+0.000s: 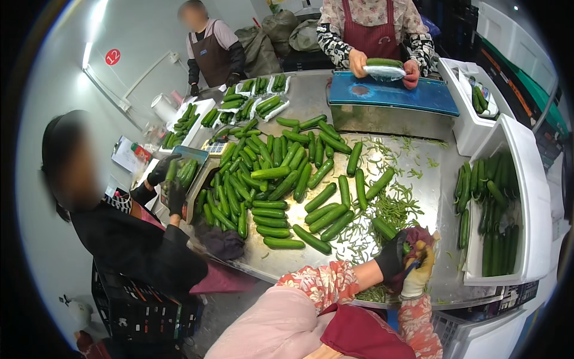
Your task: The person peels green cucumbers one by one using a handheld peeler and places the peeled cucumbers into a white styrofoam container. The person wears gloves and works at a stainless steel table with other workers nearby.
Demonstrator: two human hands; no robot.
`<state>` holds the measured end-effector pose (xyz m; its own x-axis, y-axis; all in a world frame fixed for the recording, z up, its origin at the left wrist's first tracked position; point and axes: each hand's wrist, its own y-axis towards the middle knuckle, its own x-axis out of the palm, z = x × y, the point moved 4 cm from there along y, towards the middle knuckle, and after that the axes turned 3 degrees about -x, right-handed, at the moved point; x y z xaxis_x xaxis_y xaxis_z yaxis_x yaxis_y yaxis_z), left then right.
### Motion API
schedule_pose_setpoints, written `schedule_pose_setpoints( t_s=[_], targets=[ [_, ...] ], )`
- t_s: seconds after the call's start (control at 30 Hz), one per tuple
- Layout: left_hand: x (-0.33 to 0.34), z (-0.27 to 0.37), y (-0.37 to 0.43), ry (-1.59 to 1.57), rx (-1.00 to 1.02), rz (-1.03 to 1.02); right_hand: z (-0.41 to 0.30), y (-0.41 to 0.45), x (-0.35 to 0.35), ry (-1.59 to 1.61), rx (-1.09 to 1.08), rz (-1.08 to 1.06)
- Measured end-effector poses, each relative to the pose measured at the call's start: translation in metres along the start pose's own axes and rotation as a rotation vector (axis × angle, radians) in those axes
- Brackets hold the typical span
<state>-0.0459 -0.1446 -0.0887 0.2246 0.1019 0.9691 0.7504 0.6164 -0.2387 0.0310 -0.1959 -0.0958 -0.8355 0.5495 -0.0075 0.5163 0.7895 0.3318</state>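
Note:
My left hand (391, 256), in a black glove, is closed around a cucumber (384, 228) near the table's front edge. One end of it pokes out by my fingers. My right hand (418, 274) wears a yellow and white work glove and grips a small blue-handled tool (411, 266), close to that end; its working part is hidden. A dark red cloth (422, 236) is bunched behind and beneath my hands. Thin green trimmings (394, 208) are strewn over the metal table (432, 188) around them. A big heap of cucumbers (269, 172) lies left of my hands.
White foam boxes (531, 251) with cucumbers stand at the right. Across the table, a person holds a wrapped cucumber pack (384, 69) over a blue-topped wrapping station (394, 96). At left, a black-gloved person handles cucumbers at a scale (215, 148). Packed trays (270, 107) sit farther back.

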Motion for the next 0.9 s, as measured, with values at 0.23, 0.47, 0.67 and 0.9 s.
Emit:
schedule_pose_setpoints(
  t_s=[0.23, 0.47, 0.67, 0.9],
  targets=[
    [-0.005, 0.01, -0.005, 1.681, 0.807, 0.202, 0.003, 0.009, -0.003, 0.035, 0.091, 0.046],
    [0.003, 0.015, 0.002, 1.325, 0.554, -0.089, -0.01, 0.017, -0.009, 0.179, 0.212, 0.027],
    [-0.016, 0.01, 0.011, 0.537, 0.193, -0.168, -0.045, 0.012, 0.001, -0.397, -0.112, -0.27],
    [-0.027, 0.024, 0.005, 0.126, 0.003, 0.177, -0.011, 0.032, -0.003, 0.032, 0.259, 0.046]
  ],
)
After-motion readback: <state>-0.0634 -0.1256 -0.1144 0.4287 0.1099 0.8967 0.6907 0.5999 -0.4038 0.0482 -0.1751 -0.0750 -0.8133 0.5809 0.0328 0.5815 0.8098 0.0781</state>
